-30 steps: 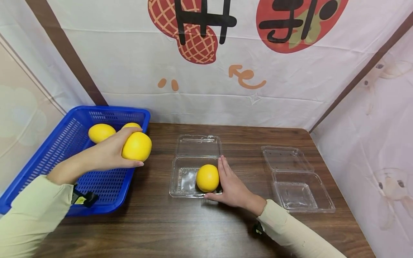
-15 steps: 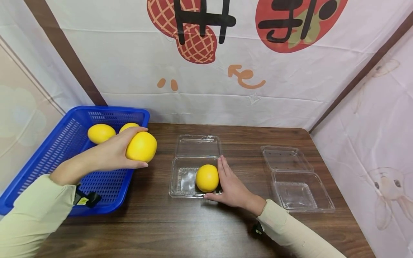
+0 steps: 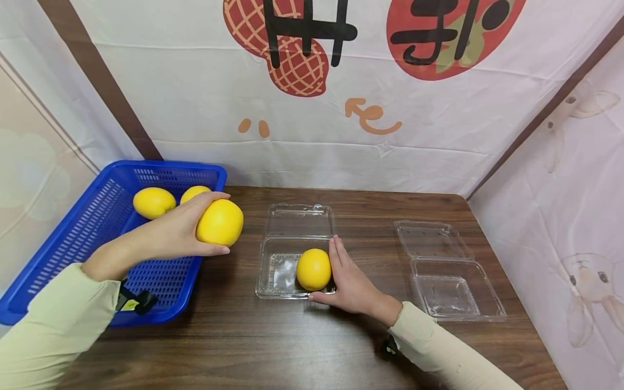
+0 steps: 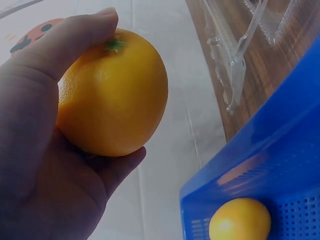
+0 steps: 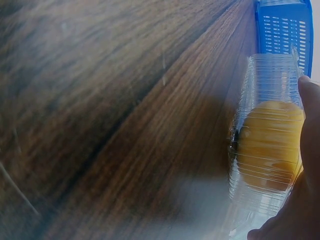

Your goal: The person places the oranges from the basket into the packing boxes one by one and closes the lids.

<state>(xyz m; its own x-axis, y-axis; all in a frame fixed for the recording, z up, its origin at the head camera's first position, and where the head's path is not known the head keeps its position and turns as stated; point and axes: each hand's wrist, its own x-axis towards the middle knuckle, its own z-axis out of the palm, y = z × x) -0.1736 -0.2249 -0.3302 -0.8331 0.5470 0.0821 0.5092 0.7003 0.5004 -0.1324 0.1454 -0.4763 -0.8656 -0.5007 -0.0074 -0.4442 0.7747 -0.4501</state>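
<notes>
Here, the left grip [image 3: 187, 230] pinches a yellow fruit [image 3: 220, 222] beside the right rim of the blue basket [image 3: 192, 287], the right grip [image 3: 352, 285] lies spread against a clear container [image 3: 278, 271] right of that basket, and the fruit, probably light, firm and smooth, suits mid-girth holding.

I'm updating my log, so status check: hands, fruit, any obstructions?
Left hand grips yellow fruit. Right hand touches clear container with another fruit inside. Lid open; nothing seen between held fruit and container.

Backdrop cloth [image 3: 312, 162]: black characters [image 3: 307, 30] over red shapes [image 3: 298, 78], cut off at top, unreadable; yellow label [image 3: 129, 305] on left wrist strap [image 3: 145, 301], too small
</notes>
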